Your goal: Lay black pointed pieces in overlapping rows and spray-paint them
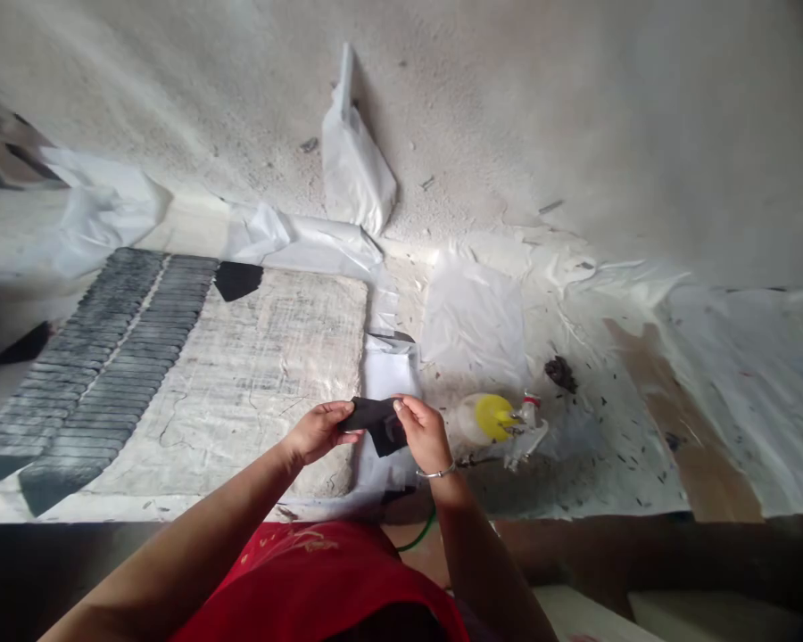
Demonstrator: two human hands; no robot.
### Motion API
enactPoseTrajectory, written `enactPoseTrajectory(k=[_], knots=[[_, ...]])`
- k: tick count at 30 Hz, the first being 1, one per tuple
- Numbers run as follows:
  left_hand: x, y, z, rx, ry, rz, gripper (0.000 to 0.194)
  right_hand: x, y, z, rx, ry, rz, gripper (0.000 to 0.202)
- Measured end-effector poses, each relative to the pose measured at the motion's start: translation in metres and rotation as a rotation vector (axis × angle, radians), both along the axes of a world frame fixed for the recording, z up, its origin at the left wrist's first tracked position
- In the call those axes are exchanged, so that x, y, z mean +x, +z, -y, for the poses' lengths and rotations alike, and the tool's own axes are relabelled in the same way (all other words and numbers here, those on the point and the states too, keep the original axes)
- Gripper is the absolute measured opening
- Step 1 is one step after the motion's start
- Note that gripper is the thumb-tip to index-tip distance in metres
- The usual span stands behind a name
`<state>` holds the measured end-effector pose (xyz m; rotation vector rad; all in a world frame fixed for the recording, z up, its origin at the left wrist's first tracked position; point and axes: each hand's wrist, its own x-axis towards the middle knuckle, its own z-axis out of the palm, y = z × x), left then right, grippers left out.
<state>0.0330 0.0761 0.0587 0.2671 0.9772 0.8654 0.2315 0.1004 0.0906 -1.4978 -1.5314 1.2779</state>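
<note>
Between my two hands is a black fabric piece (376, 419), held above the right edge of a pale padded board (287, 357). My left hand (325, 430) pinches its left end between thumb and fingers. With thumb and fingers, my right hand (421, 432) grips the other end, and part of the piece hangs down between the hands. On the board's left side lie two rows of overlapping dark pieces (127, 348). A single dark piece (239, 280) sits apart at the board's top edge, right beside the rows.
Right of my hands stands a container with a yellow lid (493, 417), with a spray gun (528, 428) by it. White plastic sheets (475, 312) cover parts of the table. A dark clump (560, 373) lies farther right. A white plastic bag (358, 169) hangs on the wall.
</note>
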Motion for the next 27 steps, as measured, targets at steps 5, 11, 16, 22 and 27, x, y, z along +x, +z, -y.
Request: enactPoseTrajectory(k=[5, 11, 16, 22, 27], knots=[[-0.061, -0.005, 0.005, 0.01, 0.141, -0.015, 0.029, -0.038, 0.005, -0.027, -0.061, -0.064, -0.246, 0.02], [-0.133, 0.003, 0.004, 0.258, 0.231, -0.467, 0.019, -0.12, -0.002, -0.038, -0.674, 0.27, -0.522, 0.029], [-0.198, 0.011, -0.011, 0.698, 0.112, -0.797, 0.015, -0.213, -0.016, -0.051, -0.875, 0.383, -0.464, 0.055], [-0.258, 0.004, -0.047, 0.688, 0.159, -0.745, 0.01, -0.289, -0.027, -0.087, -0.653, 0.346, -0.377, 0.029], [-0.275, -0.021, -0.077, 0.207, 0.507, -0.15, 0.04, -0.334, -0.044, -0.11, -0.311, 0.239, -0.298, 0.019]])
